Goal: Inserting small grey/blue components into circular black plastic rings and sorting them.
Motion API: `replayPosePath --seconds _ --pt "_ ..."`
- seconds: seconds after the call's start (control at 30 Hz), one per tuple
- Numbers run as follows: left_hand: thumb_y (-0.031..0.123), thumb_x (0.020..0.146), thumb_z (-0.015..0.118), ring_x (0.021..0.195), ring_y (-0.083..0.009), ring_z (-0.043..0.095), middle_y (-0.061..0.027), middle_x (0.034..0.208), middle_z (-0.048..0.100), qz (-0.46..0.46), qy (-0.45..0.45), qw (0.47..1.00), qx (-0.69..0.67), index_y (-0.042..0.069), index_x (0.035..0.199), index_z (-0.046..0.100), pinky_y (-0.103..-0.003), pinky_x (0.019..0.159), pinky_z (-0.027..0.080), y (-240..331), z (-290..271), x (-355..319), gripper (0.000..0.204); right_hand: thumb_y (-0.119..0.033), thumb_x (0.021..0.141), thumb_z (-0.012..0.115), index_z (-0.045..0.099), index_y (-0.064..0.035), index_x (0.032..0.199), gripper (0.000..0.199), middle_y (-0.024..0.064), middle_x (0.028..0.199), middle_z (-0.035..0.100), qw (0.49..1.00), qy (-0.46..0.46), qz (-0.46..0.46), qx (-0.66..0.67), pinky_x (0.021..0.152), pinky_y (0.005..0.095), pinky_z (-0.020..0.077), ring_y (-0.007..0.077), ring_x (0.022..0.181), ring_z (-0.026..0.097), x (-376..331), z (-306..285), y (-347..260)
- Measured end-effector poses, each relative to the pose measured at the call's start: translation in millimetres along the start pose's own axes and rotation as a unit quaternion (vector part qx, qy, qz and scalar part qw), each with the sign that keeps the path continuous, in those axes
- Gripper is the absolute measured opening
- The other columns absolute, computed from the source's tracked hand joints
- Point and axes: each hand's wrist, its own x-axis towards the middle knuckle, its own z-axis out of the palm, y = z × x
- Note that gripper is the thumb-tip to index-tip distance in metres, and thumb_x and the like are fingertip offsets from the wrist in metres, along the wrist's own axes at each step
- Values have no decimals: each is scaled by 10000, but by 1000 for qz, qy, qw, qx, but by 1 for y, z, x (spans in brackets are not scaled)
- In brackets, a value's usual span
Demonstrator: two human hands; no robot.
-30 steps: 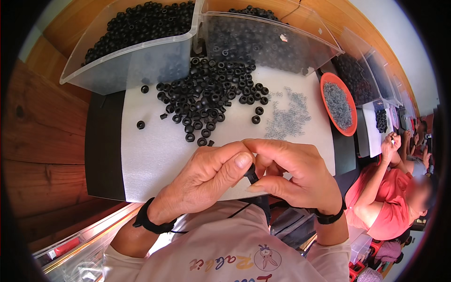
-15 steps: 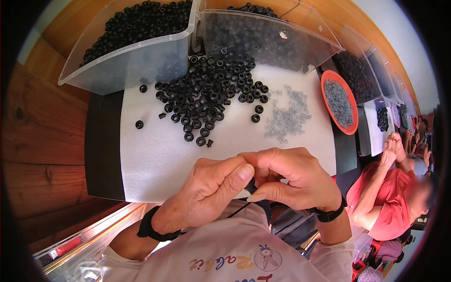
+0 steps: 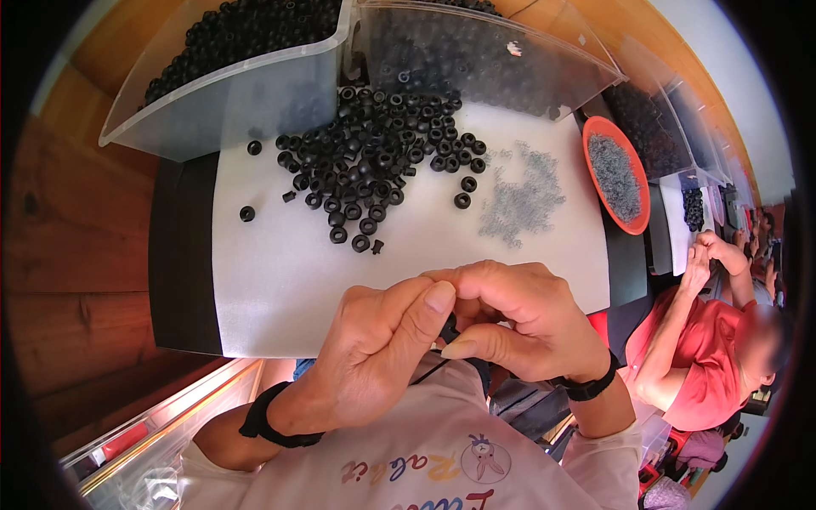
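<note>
Both hands (image 3: 450, 331) pinch one small black part; clear bins (image 3: 255, 93) hold black rings, orange dish (image 3: 595, 136) grey bits.

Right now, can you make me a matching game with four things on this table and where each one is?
Things:
1. black rings
2. orange dish
3. clear bin
4. hands

Places:
A. far right of the white mat
B. near edge of the mat, pressed together
C. back left, full of black parts
D. loose heap on the mat

Pairs: 1-D, 2-A, 3-C, 4-B
</note>
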Motion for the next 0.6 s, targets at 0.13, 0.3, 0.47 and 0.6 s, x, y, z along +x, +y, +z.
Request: replayPosePath --seconds 0.13,0.3,0.47,0.6 --pt "192 1114 456 563 -85 463 -42 658 572 11 1 1000 27 -71 1074 659 -270 515 380 -2 -1 -3 334 -114 898 779 620 25 1195 364 93 745 621 1000 4 -8 -12 593 314 473 203 620 607 -2 3 0" --pt "242 1121 448 564 -53 373 11 640 511 -14 25 999 20 -64 1024 664 -259 495 287 -2 4 -8 387 -115 903 772 624 32 1188 354 101 783 632 999 22 28 34 601 306 480 193 642 615 -5 11 0" --pt "281 1129 431 582 -34 354 41 665 489 -48 8 999 -6 -21 955 640 -234 508 290 -7 -3 -5 407 -105 902 771 629 34 1201 359 99 802 635 999 35 8 5 610 307 487 189 655 613 -4 12 3" --pt "259 1126 447 648 -52 424 12 740 549 -74 13 996 -50 -35 1077 651 -240 564 376 -2 -8 4 361 -97 907 769 622 29 1228 375 85 791 629 997 68 -17 -26 597 293 480 171 638 602 4 10 6"
